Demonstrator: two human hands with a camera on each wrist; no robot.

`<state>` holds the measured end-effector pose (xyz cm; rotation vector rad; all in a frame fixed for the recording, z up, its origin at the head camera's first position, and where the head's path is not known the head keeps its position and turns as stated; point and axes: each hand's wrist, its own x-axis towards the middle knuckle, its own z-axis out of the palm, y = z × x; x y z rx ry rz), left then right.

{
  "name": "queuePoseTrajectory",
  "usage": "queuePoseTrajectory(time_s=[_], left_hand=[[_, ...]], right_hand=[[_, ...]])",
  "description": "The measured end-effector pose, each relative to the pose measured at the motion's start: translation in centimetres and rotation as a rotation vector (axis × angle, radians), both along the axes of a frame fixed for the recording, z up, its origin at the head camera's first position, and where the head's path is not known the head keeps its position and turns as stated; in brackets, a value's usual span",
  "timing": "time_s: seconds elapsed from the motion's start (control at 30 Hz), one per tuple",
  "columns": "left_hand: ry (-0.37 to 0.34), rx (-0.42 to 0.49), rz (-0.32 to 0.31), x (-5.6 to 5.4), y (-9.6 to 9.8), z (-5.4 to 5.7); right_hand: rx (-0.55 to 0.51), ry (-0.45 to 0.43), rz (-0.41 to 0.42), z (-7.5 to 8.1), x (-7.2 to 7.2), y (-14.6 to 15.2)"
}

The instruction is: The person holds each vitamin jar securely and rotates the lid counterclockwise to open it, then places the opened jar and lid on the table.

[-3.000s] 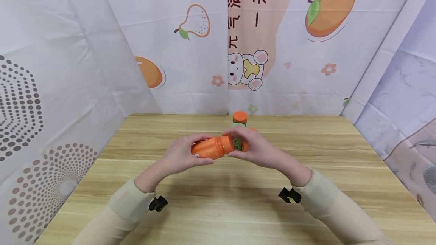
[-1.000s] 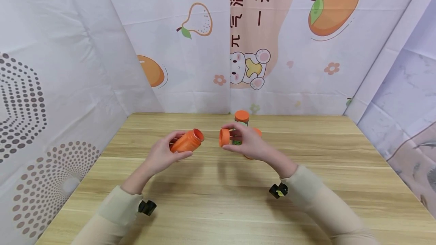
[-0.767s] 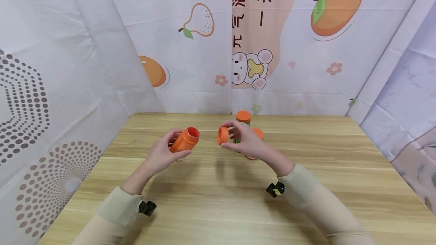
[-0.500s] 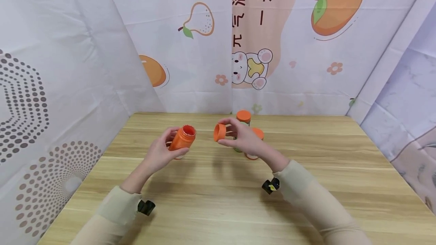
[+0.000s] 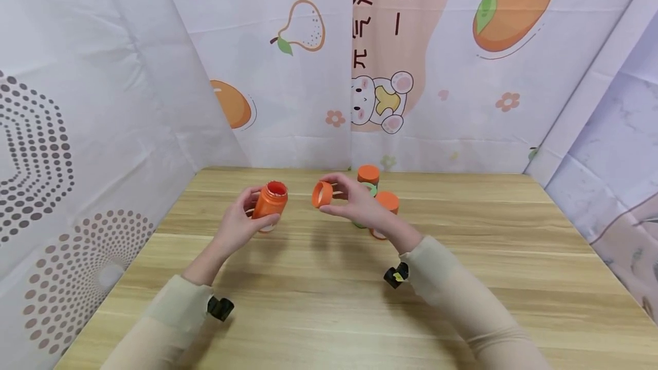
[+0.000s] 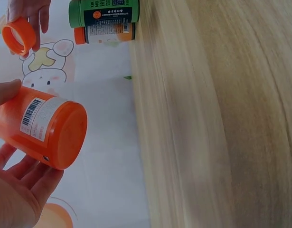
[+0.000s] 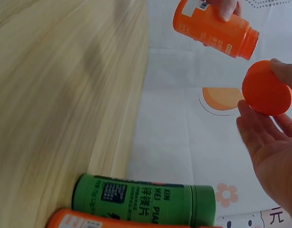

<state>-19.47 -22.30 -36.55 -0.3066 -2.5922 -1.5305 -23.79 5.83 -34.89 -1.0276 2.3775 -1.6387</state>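
My left hand (image 5: 237, 222) grips an orange pill bottle (image 5: 269, 201) above the table. Its mouth is uncovered and faces up, leaning slightly right; in the left wrist view its base and a white barcode label (image 6: 38, 118) show. To the right, my right hand (image 5: 360, 204) pinches the orange bottle cap (image 5: 323, 194) between thumb and fingers, its hollow side turned toward the bottle. Cap and bottle are apart. In the right wrist view, the cap's flat top (image 7: 266, 88) faces the camera, and the bottle (image 7: 216, 28) is beyond it.
Behind my right hand stand a green bottle (image 7: 141, 199), an orange-capped bottle (image 5: 386, 203) and another orange-capped one (image 5: 368, 174) further back. All stand on the wooden table (image 5: 319, 313). A printed white curtain (image 5: 247, 73) hangs along the table's back edge.
Three seconds ago the cap was on the bottle, which lay nearly level between both hands. The cap has come off. Since then the bottle has moved left and tipped upright; the cap has lately shifted left.
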Motion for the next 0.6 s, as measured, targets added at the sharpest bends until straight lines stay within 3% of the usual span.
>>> queuePoseTrajectory(time_s=[0.17, 0.47, 0.6], left_hand=[[0.001, 0.056, 0.004, -0.4, -0.1, -0.1], [0.028, 0.086, 0.036, -0.5, -0.4, -1.1], [0.021, 0.100, 0.061, -0.4, -0.6, -1.6]], right_hand=[[0.016, 0.070, -0.019, -0.4, -0.5, -0.9], [-0.031, -0.019, -0.007, -1.3, -0.7, -2.3], [-0.016, -0.016, -0.024, -2.0, -0.8, -2.8]])
